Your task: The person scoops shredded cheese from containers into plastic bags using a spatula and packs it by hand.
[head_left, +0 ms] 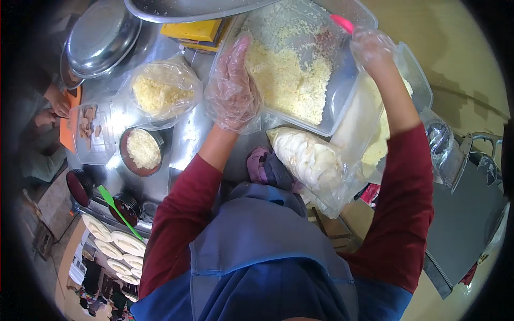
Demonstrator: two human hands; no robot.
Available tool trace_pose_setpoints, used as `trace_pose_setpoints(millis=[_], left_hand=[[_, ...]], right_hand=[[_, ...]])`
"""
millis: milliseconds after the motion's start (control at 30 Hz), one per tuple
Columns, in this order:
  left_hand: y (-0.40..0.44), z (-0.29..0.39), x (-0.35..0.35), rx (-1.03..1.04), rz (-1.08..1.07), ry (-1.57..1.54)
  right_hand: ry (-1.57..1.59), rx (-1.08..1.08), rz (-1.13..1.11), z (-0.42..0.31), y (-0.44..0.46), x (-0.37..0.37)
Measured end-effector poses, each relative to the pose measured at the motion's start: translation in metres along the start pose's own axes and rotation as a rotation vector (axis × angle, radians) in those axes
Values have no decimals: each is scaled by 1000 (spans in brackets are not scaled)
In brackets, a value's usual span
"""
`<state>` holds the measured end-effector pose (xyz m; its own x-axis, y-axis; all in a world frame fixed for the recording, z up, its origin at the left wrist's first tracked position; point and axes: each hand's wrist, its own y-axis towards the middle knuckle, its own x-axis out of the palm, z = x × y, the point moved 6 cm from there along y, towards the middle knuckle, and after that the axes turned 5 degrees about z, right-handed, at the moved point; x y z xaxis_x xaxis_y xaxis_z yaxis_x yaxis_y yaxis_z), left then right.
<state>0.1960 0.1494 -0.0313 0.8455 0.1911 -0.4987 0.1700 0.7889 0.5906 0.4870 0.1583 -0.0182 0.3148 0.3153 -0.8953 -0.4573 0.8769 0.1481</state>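
Observation:
A clear plastic tub (342,101) holds crumbly pale-yellow grated food (292,80). My left hand (234,91), in a clear plastic glove, lies along the tub's left side with its fingers stretched out and nothing visible in it. At the tub's right corner my right hand (372,45), also gloved, is closed round a pink-handled utensil (341,23); its far end is hard to make out. Below the tub lies a plastic bag of whitish filling (308,155). Further right, a second clear tub (423,80) holds more yellow food, partly covered by plastic.
A bag of grated food (158,91), a bowl (143,152), a tray of brown pieces (92,131) and a green spatula (119,208) stand left. Metal basins (104,37) and a yellow box (193,30) lie beyond. Another person's hands (53,107) are at far left.

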Motion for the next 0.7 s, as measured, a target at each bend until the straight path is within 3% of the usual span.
trace_pose_setpoints(millis=[33,100,133,200,233,300,333,400,433,500,533,600,633,700], left_hand=[[0,-1,0,-14,-9,0],[0,-1,0,-14,-12,8],[0,-2,0,-24,-22,13],[0,-2,0,-31,-24,5],[-1,-2,0,-40,-29,2],[0,0,-1,-45,-27,-10],[2,1,-1,-35,-18,-26],[1,1,-1,-38,-26,-12],[1,0,-1,-46,-36,2],[2,0,-1,-36,-23,-13],[2,0,0,-31,-10,-30],[1,0,0,-39,-27,-29],[1,0,0,-42,-35,-25],[1,1,0,-22,-24,-24]], right_hand=[[-1,1,8,-3,11,6],[-254,215,-614,-5,20,51],[-254,215,-615,-20,30,37],[108,182,-883,-55,32,9],[108,172,-888,-47,25,19],[738,359,-614,-32,24,21],[740,359,-611,-34,30,21],[-81,133,-800,-37,48,24],[-83,136,-792,-51,59,15],[384,118,-735,-92,69,-8],[382,118,-733,-87,71,-4],[934,424,-720,-69,76,18],[703,433,-599,-49,89,26],[458,382,-580,-24,119,32]])
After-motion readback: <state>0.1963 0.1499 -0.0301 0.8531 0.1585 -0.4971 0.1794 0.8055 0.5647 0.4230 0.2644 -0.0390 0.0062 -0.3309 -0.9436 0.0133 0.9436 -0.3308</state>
